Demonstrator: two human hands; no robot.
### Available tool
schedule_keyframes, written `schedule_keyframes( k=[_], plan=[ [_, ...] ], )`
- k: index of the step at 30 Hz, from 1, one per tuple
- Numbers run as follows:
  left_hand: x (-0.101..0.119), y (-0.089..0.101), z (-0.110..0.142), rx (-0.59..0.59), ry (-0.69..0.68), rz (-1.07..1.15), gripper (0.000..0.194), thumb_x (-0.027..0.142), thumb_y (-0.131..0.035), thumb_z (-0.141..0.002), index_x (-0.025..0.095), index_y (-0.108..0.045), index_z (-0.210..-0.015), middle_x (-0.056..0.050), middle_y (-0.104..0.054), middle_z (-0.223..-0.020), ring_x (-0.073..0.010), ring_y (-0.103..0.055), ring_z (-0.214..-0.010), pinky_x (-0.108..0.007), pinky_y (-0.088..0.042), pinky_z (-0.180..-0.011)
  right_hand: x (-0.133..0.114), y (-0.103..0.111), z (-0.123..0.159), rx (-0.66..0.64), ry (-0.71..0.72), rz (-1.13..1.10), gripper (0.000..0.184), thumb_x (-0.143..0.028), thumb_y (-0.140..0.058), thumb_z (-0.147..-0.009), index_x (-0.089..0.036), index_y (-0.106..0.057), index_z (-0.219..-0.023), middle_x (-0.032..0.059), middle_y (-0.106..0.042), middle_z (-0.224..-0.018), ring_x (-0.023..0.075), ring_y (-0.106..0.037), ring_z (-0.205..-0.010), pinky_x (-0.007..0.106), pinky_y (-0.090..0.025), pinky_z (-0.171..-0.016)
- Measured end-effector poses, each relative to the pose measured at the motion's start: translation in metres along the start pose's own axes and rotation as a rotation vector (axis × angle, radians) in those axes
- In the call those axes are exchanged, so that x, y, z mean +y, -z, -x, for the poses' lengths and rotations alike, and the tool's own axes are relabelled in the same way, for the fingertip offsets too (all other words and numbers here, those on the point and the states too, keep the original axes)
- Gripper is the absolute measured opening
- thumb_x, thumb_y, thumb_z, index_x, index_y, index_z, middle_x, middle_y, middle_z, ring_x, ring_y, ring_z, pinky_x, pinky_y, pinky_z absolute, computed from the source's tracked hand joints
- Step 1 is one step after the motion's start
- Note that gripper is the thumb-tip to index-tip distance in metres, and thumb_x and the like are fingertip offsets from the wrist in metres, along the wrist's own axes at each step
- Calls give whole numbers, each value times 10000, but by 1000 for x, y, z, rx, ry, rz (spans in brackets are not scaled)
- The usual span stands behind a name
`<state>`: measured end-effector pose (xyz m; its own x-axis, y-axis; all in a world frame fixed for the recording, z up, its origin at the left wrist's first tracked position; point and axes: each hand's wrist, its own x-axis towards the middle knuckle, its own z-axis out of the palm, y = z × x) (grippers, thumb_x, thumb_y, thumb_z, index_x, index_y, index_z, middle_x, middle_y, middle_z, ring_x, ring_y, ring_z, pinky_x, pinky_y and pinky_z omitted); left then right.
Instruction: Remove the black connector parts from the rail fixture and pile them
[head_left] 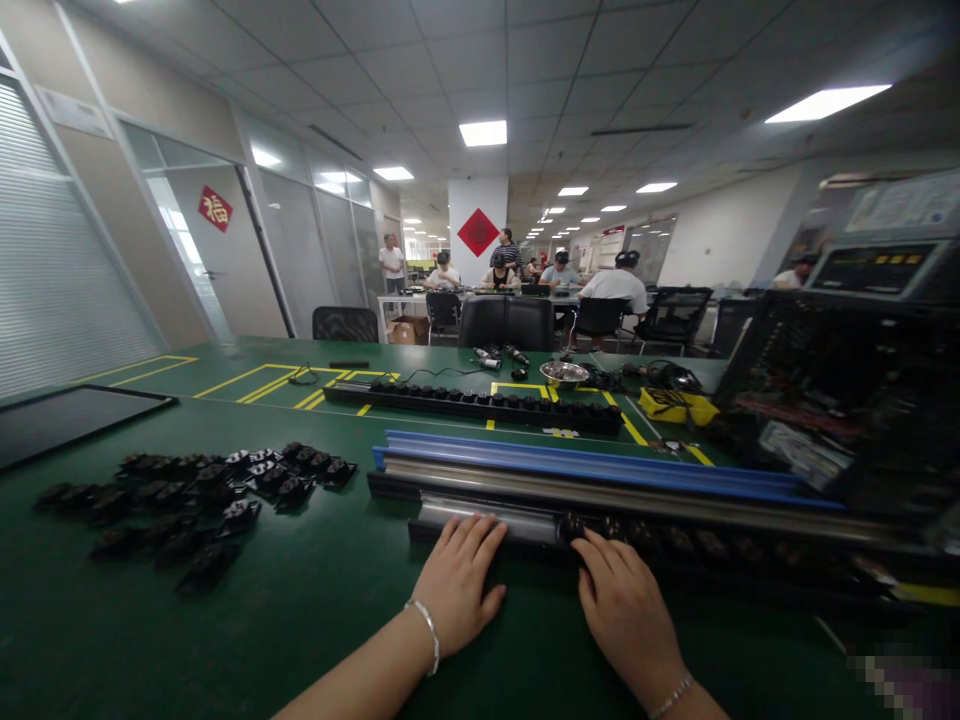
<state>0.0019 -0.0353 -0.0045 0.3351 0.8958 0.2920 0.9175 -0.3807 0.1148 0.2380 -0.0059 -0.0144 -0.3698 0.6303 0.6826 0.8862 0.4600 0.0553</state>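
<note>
My left hand lies over the near edge of a black metal rail, close to its left end. Its fingers are stretched forward and the thumb stands apart. To the right, my right hand rests on the same rail, fingers extended and thumb apart. Its fingertips touch or nearly touch a round black part sitting in the channel. Farther right along the channel sit several similar black parts, dim and blurred. Loose black parts lie in rows on the green table at the left.
Behind the rail lie another long rail and a blue rail. Farther back are a filled black rail, a metal bowl, power tools and a yellow bin. Dark equipment stands at right; people sit beyond.
</note>
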Motion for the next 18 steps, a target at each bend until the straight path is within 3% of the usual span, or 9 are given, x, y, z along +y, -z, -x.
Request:
schedule_keyframes(
  k=[5, 12, 18],
  plan=[
    [16, 0, -15, -9, -3, 16, 636, 474, -512, -798, 378, -308, -1393, -43, -420, -1417, -276, -436, -1196, -538, -313, -996, -1, -1, 1, 9, 1, -1, 275, -119, -500, -786, -186, -598, -1034, 80, -661, -1052, 224, -554, -955, 393, -441, -864],
    [36, -10, -30, -21, -70, 11, 611, 455, -530, -781, 422, -339, -1360, -39, -253, -1511, -327, -332, -1282, -637, -242, -994, -5, -4, 2, 8, -15, -36, 289, -107, -487, -780, -193, -576, -1041, 76, -657, -1064, 226, -555, -959, 395, -428, -871],
    [57, -20, -45, -1, -24, 22, 698, 455, -583, -730, 426, -307, -1371, -66, -149, -1543, -384, -336, -1270, -685, -256, -946, -4, -9, 4, 26, -8, -44, 384, -84, -482, -752, -151, -515, -1129, 88, -648, -1052, 220, -554, -973, 374, -445, -874]
  ],
)
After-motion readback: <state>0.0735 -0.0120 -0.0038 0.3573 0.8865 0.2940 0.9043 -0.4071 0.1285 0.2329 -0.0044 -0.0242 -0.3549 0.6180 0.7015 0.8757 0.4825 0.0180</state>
